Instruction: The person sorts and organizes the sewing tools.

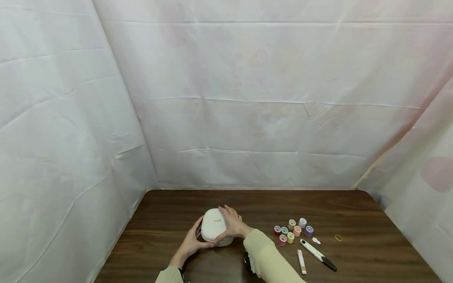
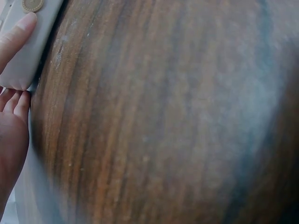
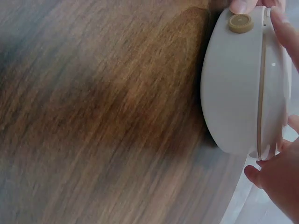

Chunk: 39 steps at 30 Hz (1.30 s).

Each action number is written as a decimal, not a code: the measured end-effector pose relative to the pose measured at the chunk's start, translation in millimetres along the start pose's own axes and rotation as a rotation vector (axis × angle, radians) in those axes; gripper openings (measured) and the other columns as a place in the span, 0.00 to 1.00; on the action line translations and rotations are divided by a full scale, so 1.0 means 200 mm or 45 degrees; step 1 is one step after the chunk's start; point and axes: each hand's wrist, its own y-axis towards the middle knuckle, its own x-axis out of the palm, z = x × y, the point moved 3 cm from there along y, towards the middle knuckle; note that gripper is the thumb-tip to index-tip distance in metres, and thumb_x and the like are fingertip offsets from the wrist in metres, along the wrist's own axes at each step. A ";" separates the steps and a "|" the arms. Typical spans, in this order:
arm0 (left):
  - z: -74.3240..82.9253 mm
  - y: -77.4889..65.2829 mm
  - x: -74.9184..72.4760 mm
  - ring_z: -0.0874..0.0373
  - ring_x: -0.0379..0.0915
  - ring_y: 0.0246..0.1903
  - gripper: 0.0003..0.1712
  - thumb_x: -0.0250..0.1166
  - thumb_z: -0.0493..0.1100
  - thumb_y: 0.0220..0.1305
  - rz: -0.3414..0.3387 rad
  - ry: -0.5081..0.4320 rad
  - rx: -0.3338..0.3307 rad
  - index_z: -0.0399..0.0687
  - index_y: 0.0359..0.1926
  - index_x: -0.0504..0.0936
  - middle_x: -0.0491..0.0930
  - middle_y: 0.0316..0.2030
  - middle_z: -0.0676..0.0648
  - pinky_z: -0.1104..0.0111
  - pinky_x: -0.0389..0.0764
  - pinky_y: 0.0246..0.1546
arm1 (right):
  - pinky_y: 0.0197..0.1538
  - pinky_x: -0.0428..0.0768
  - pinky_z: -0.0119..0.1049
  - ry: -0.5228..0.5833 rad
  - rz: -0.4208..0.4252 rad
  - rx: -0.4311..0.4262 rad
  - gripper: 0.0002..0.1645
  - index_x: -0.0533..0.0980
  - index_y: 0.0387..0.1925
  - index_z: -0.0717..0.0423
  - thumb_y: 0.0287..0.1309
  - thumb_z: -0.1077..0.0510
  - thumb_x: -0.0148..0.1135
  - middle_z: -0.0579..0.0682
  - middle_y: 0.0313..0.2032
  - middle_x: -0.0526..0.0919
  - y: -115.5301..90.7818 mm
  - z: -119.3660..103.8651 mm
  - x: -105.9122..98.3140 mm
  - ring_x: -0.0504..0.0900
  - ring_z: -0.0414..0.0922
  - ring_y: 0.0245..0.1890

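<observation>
White box (image 1: 209, 224) on the desk (image 1: 170, 236), left of its middle, near the person. Rounded corners, small dark mark on the lid. From the right wrist, a tan line runs along the seam between lid and base; a round tan knob (image 3: 241, 24) sits on the side wall.

Left hand (image 1: 191, 241) grips the box from its left: fingers apart from the thumb, bent along the left side, thumb reaching across the near side. Left wrist view puts that thumb against the wall, tip just beside the knob.

Right hand (image 1: 234, 227) holds the box from the right, spread across the lid: thumb at the near edge, fingers at the far edge. How hard either hand presses, cannot tell.

Pale sleeves (image 1: 267, 253) on both arms.

Right of the box, well apart: a cluster of eight small spools (image 1: 297, 231), in red, green, cream, white, coral, purple, yellow and magenta. Near them a small white piece (image 1: 316, 240), then a yellow ring (image 1: 338, 237) farther right. Nearer the person, a white tool with a black end (image 1: 316, 253) lies aslant; beside it a slim pale stick (image 1: 301, 262).

Creased pale cloth (image 1: 247, 78) hangs behind the desk and along both sides.
</observation>
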 end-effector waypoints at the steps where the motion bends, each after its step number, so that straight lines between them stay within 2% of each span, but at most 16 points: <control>1: 0.00 0.00 0.00 0.42 0.41 0.63 0.62 0.75 0.37 0.36 0.001 0.003 0.001 0.36 0.67 0.44 0.44 0.65 0.33 0.53 0.54 0.60 | 0.55 0.56 0.63 0.007 0.002 0.007 0.67 0.52 0.65 0.60 0.23 0.42 0.77 0.65 0.63 0.50 0.00 0.00 0.00 0.49 0.63 0.62; 9: -0.01 -0.01 0.00 0.45 0.41 0.64 0.61 0.75 0.39 0.35 0.016 -0.010 0.005 0.39 0.67 0.45 0.45 0.65 0.35 0.58 0.54 0.60 | 0.57 0.55 0.62 0.032 0.007 0.020 0.72 0.48 0.66 0.60 0.20 0.42 0.78 0.65 0.64 0.47 0.01 0.00 0.03 0.45 0.61 0.62; 16: -0.01 -0.01 0.00 0.44 0.42 0.63 0.61 0.75 0.38 0.36 0.017 -0.027 0.018 0.39 0.67 0.45 0.44 0.65 0.35 0.58 0.55 0.60 | 0.55 0.60 0.60 -0.004 0.066 -0.023 0.70 0.51 0.64 0.64 0.19 0.44 0.78 0.66 0.60 0.54 0.02 0.00 0.03 0.51 0.61 0.60; 23: -0.02 -0.01 0.00 0.45 0.42 0.64 0.61 0.75 0.39 0.36 0.013 -0.033 0.010 0.40 0.68 0.45 0.44 0.66 0.36 0.59 0.55 0.60 | 0.53 0.62 0.58 -0.037 0.104 -0.013 0.68 0.55 0.62 0.64 0.18 0.44 0.79 0.64 0.58 0.58 0.03 0.00 0.03 0.56 0.60 0.57; 27: 0.02 -0.01 0.00 0.44 0.41 0.64 0.62 0.75 0.39 0.36 0.005 -0.041 -0.008 0.38 0.67 0.45 0.43 0.65 0.35 0.59 0.55 0.60 | 0.54 0.62 0.57 -0.039 0.103 0.004 0.68 0.56 0.62 0.63 0.16 0.43 0.79 0.62 0.58 0.59 0.03 0.01 0.03 0.56 0.58 0.57; 32: 0.10 -0.03 0.01 0.41 0.41 0.63 0.61 0.75 0.38 0.36 -0.005 -0.049 -0.007 0.32 0.66 0.44 0.43 0.65 0.32 0.56 0.55 0.59 | 0.55 0.63 0.55 -0.062 0.107 0.001 0.69 0.56 0.62 0.63 0.15 0.41 0.78 0.61 0.58 0.60 0.04 0.02 0.03 0.57 0.57 0.57; 39: 0.17 -0.06 0.02 0.41 0.42 0.63 0.60 0.75 0.38 0.36 0.008 0.003 -0.003 0.31 0.66 0.45 0.45 0.64 0.31 0.56 0.55 0.59 | 0.54 0.62 0.57 -0.046 0.101 -0.022 0.68 0.56 0.61 0.65 0.16 0.42 0.79 0.63 0.57 0.60 0.04 0.02 0.03 0.57 0.59 0.56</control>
